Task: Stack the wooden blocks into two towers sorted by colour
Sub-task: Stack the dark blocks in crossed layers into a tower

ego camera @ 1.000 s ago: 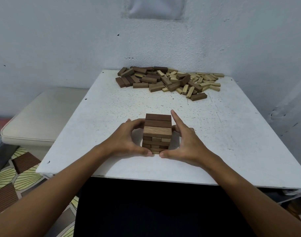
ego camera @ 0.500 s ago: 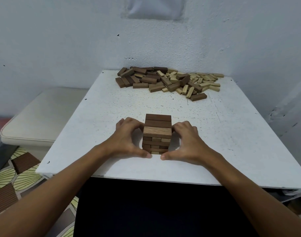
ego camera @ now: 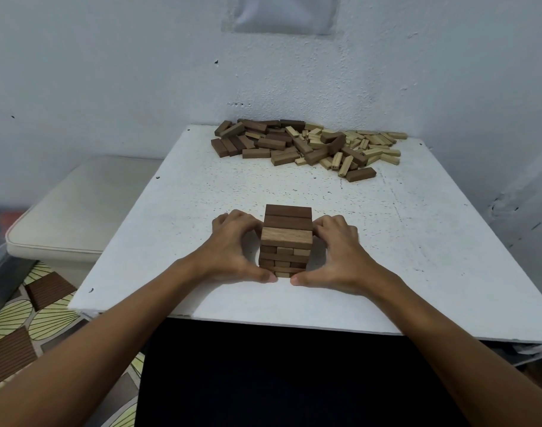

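So there's a short tower of wooden blocks sitting near the front edge of the white surface, roughly centred in front of the person. Top layer is three dark/medium brown blocks lying side by side, long axes running left to right across the view. The layer under that runs the other way, so you're looking at the small end faces, and it alternates like that going down. Worth noting the lower layers have some pale ends mixed in with the brown ones, so it isn't all one colour.

Left hand is cupped around the tower's left side, fingers curled against the upper blocks and thumb reaching in along the surface to the bottom front corner. Right hand mirrors it on the right side, fingers bent against the top layers, thumb tip down at the base. The two thumbs nearly meet in front of the bottom block. So both hands are wrapped round the tower, pressing it from both sides.

At the far end of the surface, up against the wall, is the loose pile: dark brown blocks mostly on the left half, pale ones mostly on the right, lying flat and pointing every which way. One dark block sits a bit apart at the near right edge of the pile, long axis roughly left-right.

A cushioned seat is off to the left, below the surface.
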A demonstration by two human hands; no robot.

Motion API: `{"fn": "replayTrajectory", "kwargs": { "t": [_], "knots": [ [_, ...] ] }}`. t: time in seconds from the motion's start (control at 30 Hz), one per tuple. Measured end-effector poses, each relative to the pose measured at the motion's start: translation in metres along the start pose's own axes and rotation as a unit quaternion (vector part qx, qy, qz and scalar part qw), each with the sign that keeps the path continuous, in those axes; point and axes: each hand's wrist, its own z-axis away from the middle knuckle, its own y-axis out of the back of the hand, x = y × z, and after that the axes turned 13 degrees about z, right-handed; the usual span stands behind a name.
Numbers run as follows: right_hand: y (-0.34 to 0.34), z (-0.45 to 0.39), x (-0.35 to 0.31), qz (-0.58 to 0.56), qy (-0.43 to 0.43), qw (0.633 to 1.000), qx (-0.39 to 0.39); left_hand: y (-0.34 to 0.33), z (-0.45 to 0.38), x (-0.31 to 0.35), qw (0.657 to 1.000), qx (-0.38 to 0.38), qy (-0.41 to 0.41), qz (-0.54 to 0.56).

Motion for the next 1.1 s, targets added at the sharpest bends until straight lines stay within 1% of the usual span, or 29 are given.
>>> {"fn": "replayTrajectory", "kwargs": {
  "t": [0.1, 0.5, 1.1],
  "knots": [
    [-0.002, -0.001, 0.002, -0.002, 0.002, 1.0, 0.004, -0.001, 0.0, -0.001, 1.0, 0.005, 0.005, -0.001],
    [-0.003, -0.006, 0.0, 0.002, 0.005, 1.0, 0.011, 0.003, 0.0, 0.001, 1.0, 0.01, -0.019, -0.003],
    [-0.005, -0.016, -0.007, -0.005, 0.018, 1.0, 0.002, 0.009, 0.004, 0.0, 0.999, 0.035, -0.027, -0.004]
  ]
}}
